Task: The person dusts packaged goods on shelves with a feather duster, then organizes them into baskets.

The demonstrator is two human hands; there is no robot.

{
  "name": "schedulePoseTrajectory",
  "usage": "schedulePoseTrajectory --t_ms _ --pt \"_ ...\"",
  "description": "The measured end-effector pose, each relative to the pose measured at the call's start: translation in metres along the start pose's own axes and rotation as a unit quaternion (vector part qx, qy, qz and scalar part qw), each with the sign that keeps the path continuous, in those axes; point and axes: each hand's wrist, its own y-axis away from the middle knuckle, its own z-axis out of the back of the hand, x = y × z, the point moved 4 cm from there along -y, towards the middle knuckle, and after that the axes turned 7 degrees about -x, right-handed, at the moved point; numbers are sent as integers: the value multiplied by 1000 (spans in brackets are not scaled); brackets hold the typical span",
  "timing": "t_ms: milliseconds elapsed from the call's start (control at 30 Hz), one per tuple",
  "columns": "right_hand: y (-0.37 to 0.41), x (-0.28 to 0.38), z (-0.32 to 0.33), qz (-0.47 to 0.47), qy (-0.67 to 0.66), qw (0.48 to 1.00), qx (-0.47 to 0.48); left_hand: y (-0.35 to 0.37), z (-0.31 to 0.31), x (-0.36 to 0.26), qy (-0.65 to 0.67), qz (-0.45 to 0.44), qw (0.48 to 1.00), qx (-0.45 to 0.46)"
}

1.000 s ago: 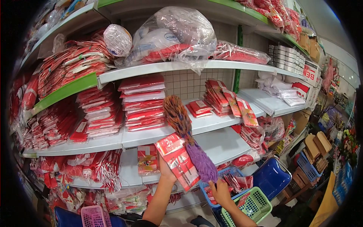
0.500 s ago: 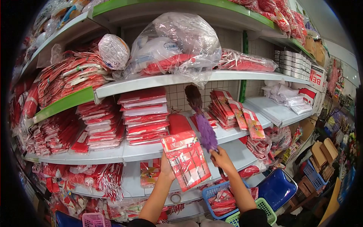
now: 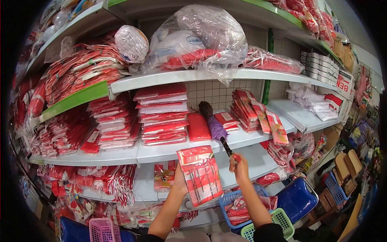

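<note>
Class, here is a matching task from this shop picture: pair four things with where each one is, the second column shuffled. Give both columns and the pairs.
1. duster
2. red packet
3. pink basket
4. clear bag

A. on a high shelf
B. in the left hand
C. in the right hand
D. lowest, at the left

Pairs: 1-C, 2-B, 3-D, 4-A.

left hand (image 3: 178,183): mostly behind the packet (image 3: 200,175).
packet print: too small for me to read.
duster (image 3: 217,131) handle: grip partly covered by right hand (image 3: 241,167).
basket (image 3: 100,232): below-left of packet, cut off.
</note>
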Motion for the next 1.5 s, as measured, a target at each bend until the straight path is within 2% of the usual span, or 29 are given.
schedulePoseTrajectory --t_ms 67,133,200,233,267,300,333,400,433,467,533,567,667,767,833,967,1033,1133,1167,1233,1300,1333,1367,1400,1433,1467,1500 --pt "38 -18 3 92 69 992 -61 11 6 8 -10 31 999 -10" --pt "78 -38 -6 102 131 985 -45 22 13 21 -15 78 997 -7" --pt "114 -58 -21 95 149 984 28 31 33 36 -61 107 992 -29" --pt "123 -75 -23 111 195 970 93 34 49 47 -70 134 988 -38" --pt "139 -78 -32 73 213 968 109 38 64 58 -77 159 983 -47" --pt "151 -78 -40 52 230 964 126 41 85 71 -145 201 966 -74" --pt "160 -80 -46 32 246 958 144 48 83 75 -186 179 962 -91" --pt "150 -120 -23 58 282 948 132 59 76 80 -270 134 945 -124" --pt "145 -133 -12 73 300 943 126 63 83 77 -292 197 931 -94" --pt "142 -136 -6 -10 235 965 119 67 86 69 -307 181 928 -104" --pt "136 -138 3 -175 101 974 100 75 87 56 -336 149 922 -122" --pt "131 -145 11 -207 60 976 3 76 101 51 -366 134 908 -150" --pt "117 -135 6 -265 -1 964 31 84 144 49 -466 165 842 -218" --pt "89 -154 12 -307 -31 949 57 73 202 62 -436 148 880 -119" --pt "72 -170 14 -342 -47 936 76 72 209 62 -416 158 886 -133" --pt "39 -208 26 -369 14 925 86 58 235 64 -399 171 887 -155" --pt "30 -221 24 -381 20 920 93 38 277 75 -452 164 861 -164" --pt "6 -241 24 -376 28 922 92 17 287 73 -479 165 845 -169" --pt "-4 -244 21 -359 47 927 100 9 286 71 -481 167 844 -168" --pt "-26 -249 14 -324 83 935 117 -7 280 65 -501 97 842 -176" --pt "-53 -257 12 -178 231 951 106 -20 271 59 -537 48 826 -167" --pt "-65 -263 11 -104 301 943 98 -23 263 56 -623 -22 771 -132" --pt "-74 -273 22 28 397 916 55 -23 256 56 -699 -90 704 -94" --pt "-61 -262 17 67 489 870 23 -22 254 59 -763 -157 625 -54" --pt "-43 -252 12 105 574 812 -10 -26 275 71 -755 -63 653 0" --pt "-31 -242 4 144 653 743 -43 -20 283 81 -779 -79 622 10" --pt "-20 -258 6 231 657 717 -29 -14 291 91 -802 -96 589 20"
